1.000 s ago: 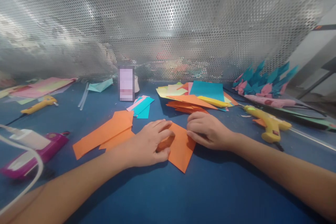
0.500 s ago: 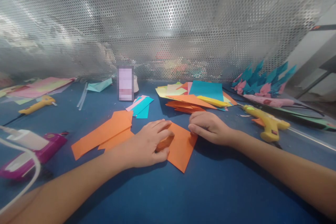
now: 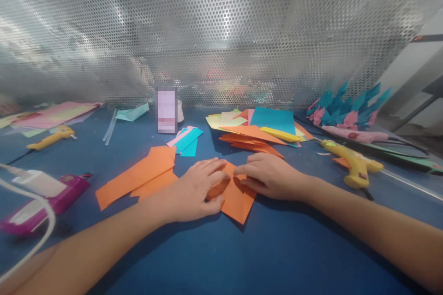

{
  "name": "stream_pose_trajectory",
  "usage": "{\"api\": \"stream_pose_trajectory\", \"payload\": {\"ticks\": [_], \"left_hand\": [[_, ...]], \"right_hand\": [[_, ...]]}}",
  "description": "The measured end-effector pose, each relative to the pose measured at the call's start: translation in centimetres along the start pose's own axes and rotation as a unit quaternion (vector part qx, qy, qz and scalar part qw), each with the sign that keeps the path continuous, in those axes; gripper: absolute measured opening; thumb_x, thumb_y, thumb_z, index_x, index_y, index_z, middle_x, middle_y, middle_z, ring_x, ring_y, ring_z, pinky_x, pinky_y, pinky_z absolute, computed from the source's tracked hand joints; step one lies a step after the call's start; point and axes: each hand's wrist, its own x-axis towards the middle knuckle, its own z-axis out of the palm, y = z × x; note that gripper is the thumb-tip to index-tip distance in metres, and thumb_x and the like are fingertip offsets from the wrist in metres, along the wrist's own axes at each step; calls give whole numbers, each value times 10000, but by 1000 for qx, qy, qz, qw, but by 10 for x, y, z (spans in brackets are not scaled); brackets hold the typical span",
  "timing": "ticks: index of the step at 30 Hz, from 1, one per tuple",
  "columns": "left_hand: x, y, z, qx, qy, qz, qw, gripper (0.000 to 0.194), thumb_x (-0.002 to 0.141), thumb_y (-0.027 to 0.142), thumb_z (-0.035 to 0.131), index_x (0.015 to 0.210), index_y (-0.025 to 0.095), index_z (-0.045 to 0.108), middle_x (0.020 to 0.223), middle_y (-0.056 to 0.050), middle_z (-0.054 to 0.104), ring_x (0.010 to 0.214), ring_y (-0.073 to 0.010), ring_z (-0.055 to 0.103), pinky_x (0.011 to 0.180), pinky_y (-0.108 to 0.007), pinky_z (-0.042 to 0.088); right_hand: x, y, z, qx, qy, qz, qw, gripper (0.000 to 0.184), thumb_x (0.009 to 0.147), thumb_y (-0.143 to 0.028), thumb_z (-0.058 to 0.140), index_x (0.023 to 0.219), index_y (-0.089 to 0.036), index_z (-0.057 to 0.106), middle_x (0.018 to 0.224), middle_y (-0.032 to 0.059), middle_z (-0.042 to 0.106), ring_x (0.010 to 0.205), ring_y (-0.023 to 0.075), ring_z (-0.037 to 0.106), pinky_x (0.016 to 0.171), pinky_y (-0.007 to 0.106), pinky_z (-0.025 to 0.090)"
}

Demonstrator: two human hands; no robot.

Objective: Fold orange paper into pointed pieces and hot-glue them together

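Observation:
A folded sheet of orange paper (image 3: 238, 205) lies on the blue table in front of me, one corner pointing at me. My left hand (image 3: 199, 189) holds its left side, fingers curved over the top and thumb at the lower left edge. From the right, my right hand (image 3: 270, 176) grips the paper, its fingertips on the upper middle and right part. What lies under the fingers is hidden. Left of my left hand are other folded orange papers (image 3: 145, 173). A stack of folded orange pieces (image 3: 245, 140) sits just beyond my right hand.
A yellow glue gun (image 3: 356, 161) lies right, another glue gun (image 3: 53, 138) left. A magenta power strip (image 3: 74, 189) with a white plug is near my left arm. A phone (image 3: 166, 110) stands behind blue strips (image 3: 188, 140). A yellow cutter (image 3: 280, 134) rests on coloured paper.
My right hand has moved left from the paper's right edge onto its middle. The paper's near corner has shifted slightly and casts a shadow. My left hand has stayed in place.

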Motion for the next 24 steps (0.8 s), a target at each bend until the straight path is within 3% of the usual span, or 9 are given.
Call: {"api": "stream_pose_trajectory", "payload": {"ticks": [3, 6, 10, 16, 21, 24], "left_hand": [[0, 2, 0, -13, 11, -23, 1000, 481, 817, 315, 533, 1280, 217, 446, 1468, -91, 335, 1363, -292, 276, 1107, -478, 278], [0, 3, -2, -19, 30, -83, 996, 575, 812, 410, 560, 1314, 193, 383, 1451, -129, 341, 1344, -319, 294, 1081, -507, 300], [-2, -1, -6, 2, 66, -148, 987, 550, 856, 538, 482, 1273, 189, 395, 1302, -132, 473, 1208, -317, 430, 1000, -511, 365], [-3, -9, -11, 46, 75, -186, 979, 554, 847, 597, 458, 1214, 182, 450, 1061, -94, 559, 1010, -287, 505, 889, -473, 411], [-3, -14, -9, 88, 71, -184, 976, 583, 846, 604, 456, 1254, 187, 470, 1178, -120, 491, 1101, -323, 436, 944, -515, 353], [-1, -15, -7, 73, 62, -173, 980, 502, 851, 593, 458, 1175, 216, 524, 1227, -99, 451, 1117, -314, 419, 963, -515, 335]], "right_hand": [[2, -5, -2, -9, -4, 3, 1000, 293, 956, -265, 352, 1015, -175, 625, 724, 55, 580, 684, 186, 494, 627, 301, 380], [3, -5, -1, 24, 11, -33, 999, 307, 955, -196, 350, 1136, -158, 595, 986, 99, 650, 925, 202, 546, 814, 344, 437], [2, 0, 4, 66, -2, -92, 994, 382, 926, -108, 354, 1266, -134, 527, 1248, 98, 596, 1170, 200, 486, 973, 362, 412], [1, 0, 6, 80, -13, -82, 993, 393, 922, -93, 341, 1256, -128, 546, 1255, 97, 601, 1178, 201, 500, 978, 370, 429], [1, -1, 6, 84, -5, -76, 994, 379, 916, -102, 355, 1227, -140, 569, 1242, 88, 611, 1150, 207, 518, 957, 365, 448], [0, 0, 6, 83, -4, -75, 994, 377, 915, -107, 365, 1231, -149, 567, 1251, 80, 605, 1144, 213, 518, 951, 369, 451]]}}
